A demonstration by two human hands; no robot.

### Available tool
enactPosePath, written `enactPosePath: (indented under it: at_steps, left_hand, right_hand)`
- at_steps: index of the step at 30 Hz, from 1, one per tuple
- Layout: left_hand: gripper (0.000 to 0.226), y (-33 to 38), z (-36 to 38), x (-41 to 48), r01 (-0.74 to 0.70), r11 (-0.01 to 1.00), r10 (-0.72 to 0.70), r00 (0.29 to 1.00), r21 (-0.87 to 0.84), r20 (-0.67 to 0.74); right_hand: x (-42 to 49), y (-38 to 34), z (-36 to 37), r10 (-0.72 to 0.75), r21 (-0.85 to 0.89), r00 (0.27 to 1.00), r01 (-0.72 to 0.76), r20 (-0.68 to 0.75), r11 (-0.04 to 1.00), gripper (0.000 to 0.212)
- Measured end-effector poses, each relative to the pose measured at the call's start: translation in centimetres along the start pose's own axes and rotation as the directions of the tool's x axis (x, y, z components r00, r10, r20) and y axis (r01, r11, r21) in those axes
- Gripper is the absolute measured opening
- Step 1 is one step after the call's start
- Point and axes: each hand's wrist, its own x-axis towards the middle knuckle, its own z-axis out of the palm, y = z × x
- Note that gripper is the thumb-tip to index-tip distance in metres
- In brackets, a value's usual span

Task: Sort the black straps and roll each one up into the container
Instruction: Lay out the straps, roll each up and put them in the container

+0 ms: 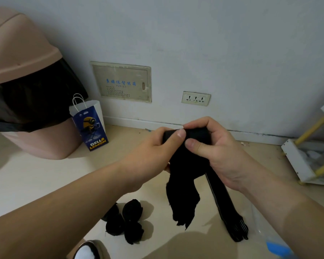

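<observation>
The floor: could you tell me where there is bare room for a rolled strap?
Bare floor lies between the pink bin and the rolled straps, and between the paper bag and the left hand. Crowded below it and the right hand: rolled straps, the hanging strap, a flat strap.

I see a dim, evenly lit indoor view with a cool grey cast. Soft shadows pool on the floor (45, 174) at lower centre. Edges bow from the wide lens; the black strap (183, 184) shows no texture.
</observation>
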Motion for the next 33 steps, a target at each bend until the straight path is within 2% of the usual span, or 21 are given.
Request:
enactPosePath:
  at_steps: [3, 7, 11, 13, 15, 18, 20, 22, 24, 27, 29, 31, 33]
  left_hand:
    - [0.023, -0.2, 0.1, 0.2, -0.147, 0.977, 0.164, 0.981, 0.156, -0.1]
    - [0.026, 0.0, -0.1, 0.1, -0.361, 0.831, 0.421, 0.906, 0.423, -0.054]
    - [0.04, -0.4, -0.4, 0.2, -0.417, 0.686, 0.512, 0.859, 0.596, 0.013]
    - [0.04, -0.4, -0.4, 0.2, -0.433, 0.619, 0.548, 0.836, 0.655, 0.034]
    - [0.035, -0.5, -0.4, 0.2, -0.449, 0.594, 0.561, 0.826, 0.668, 0.058]
    - [0.031, -0.6, -0.2, 0.1, -0.441, 0.665, 0.503, 0.861, 0.602, 0.075]
    - [0.029, -0.6, -0.1, 0.1, -0.386, 0.758, 0.41, 0.909, 0.525, 0.077]
    - [0.025, -0.6, -0.2, -0.1, -0.264, 0.9, 0.264, 0.963, 0.347, 0.05]
    - [0.031, -0.4, -0.4, -0.2, -0.13, 0.977, 0.132, 0.991, 0.172, 0.0]
    - [0.053, 0.1, -0.4, 0.0, 0.032, 0.999, -0.032, 0.999, 0.028, -0.015]
    - [0.056, 0.2, -0.4, 0.2, 0.089, 0.995, -0.088, 0.996, -0.04, 0.024]
    - [0.051, 0.0, -0.5, 0.4, 0.093, 0.993, -0.09, 0.995, -0.068, 0.049]
    - [0.043, -0.3, -0.6, 0.7, 0.036, 0.999, -0.035, 0.999, -0.041, 0.003]
  right_hand:
    - [0.0, -0.2, -0.1, 0.041, 0.086, 0.999, -0.041, 0.008, 0.995, 0.037]
    - [0.0, -0.7, -0.3, 0.145, 0.146, 0.975, -0.171, 0.171, 0.975, 0.044]
    - [-0.2, -1.1, -0.2, 0.19, 0.171, 0.947, -0.239, 0.261, 0.956, 0.059]
    - [-0.3, -1.0, 0.0, 0.191, 0.137, 0.952, -0.228, 0.241, 0.964, 0.062]
    - [-0.4, -0.7, 0.1, 0.199, 0.117, 0.959, -0.225, 0.2, 0.967, 0.061]
    - [-0.7, -0.4, 0.1, 0.194, 0.095, 0.973, -0.207, 0.128, 0.974, 0.058]
    - [-0.8, -0.1, 0.2, 0.182, 0.071, 0.981, -0.186, 0.06, 0.98, 0.051]
    - [-0.7, 0.2, 0.6, 0.135, 0.045, 0.991, -0.135, 0.004, 0.99, 0.038]
    - [-0.5, 0.4, 0.9, 0.071, -0.006, 0.997, -0.071, 0.002, 0.997, 0.028]
    - [-0.1, 0.5, 0.7, -0.027, -0.116, 1.0, 0.028, 0.013, 0.993, 0.013]
    - [0.0, 0.4, 0.5, -0.063, -0.162, 0.998, 0.066, 0.022, 0.985, 0.019]
    - [0.1, 0.3, 0.5, -0.059, -0.159, 0.998, 0.063, 0.034, 0.985, 0.025]
    - [0.2, 0.3, 0.4, -0.013, -0.073, 0.999, 0.016, 0.043, 0.997, 0.023]
